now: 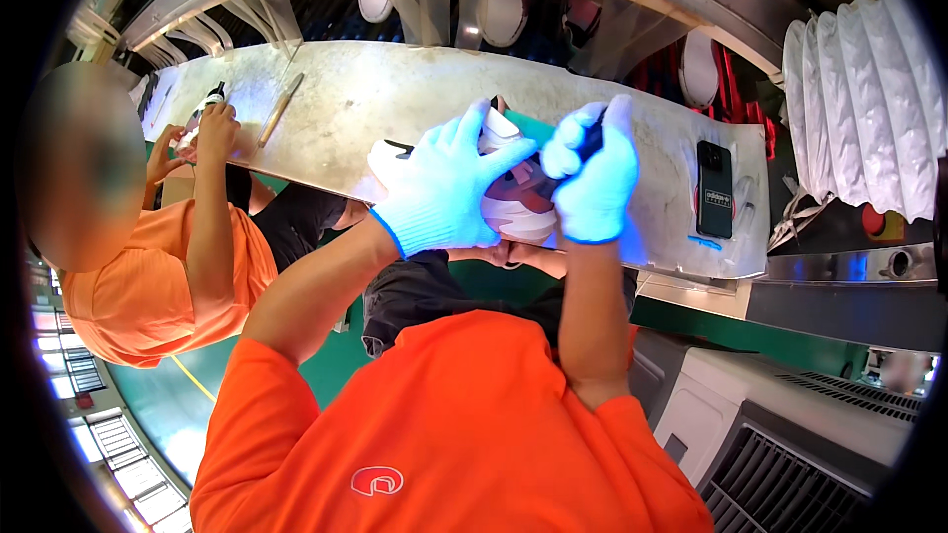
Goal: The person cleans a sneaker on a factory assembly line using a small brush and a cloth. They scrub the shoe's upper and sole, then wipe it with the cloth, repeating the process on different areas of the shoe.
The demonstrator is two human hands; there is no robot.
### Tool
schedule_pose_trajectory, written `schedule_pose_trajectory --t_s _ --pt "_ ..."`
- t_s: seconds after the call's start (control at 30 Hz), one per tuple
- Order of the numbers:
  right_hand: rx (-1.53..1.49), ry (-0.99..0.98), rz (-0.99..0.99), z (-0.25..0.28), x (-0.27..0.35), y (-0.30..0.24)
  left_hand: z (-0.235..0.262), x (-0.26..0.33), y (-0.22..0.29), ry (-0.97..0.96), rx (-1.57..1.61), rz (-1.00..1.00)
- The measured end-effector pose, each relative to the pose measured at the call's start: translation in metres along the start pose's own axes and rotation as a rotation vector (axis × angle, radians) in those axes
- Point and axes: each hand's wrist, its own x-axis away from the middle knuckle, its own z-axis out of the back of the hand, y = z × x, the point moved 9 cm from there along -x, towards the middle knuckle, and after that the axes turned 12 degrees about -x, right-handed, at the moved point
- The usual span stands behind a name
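Note:
Both my hands wear white knit gloves and are over a shoe (520,219) with a white sole and a reddish-brown upper, near the worktable's front edge. With fingers and thumb spread across it, my left hand (439,188) grips the shoe and covers much of it. Against the shoe's right side, my right hand (597,178) is closed in a fist around a small dark thing, mostly hidden by the fingers. Past my left hand pokes a white piece with a black edge (387,156); whether it belongs to the same shoe I cannot tell.
On the worktable (346,89) lie a dark phone (714,190) at right and a thin stick-like tool (280,111) at left. A co-worker (188,257) in orange handles another shoe there. White shoes (504,10) stand behind clear strips beyond the table. A ribbed white duct (869,109) hangs right.

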Motion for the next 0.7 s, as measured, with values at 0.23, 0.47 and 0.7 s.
schedule_pose_trajectory --t_s 0.23,0.47,0.7 --pt "-0.130 -0.144 -0.087 0.020 -0.010 -0.009 0.007 0.004 0.002 0.019 0.009 0.037" --pt "0.068 -0.191 -0.103 0.015 -0.012 -0.036 0.016 0.022 0.008 0.133 -0.001 0.085" --pt "0.089 -0.118 -0.017 -0.004 0.000 -0.008 0.016 0.024 0.010 0.178 -0.023 0.091"
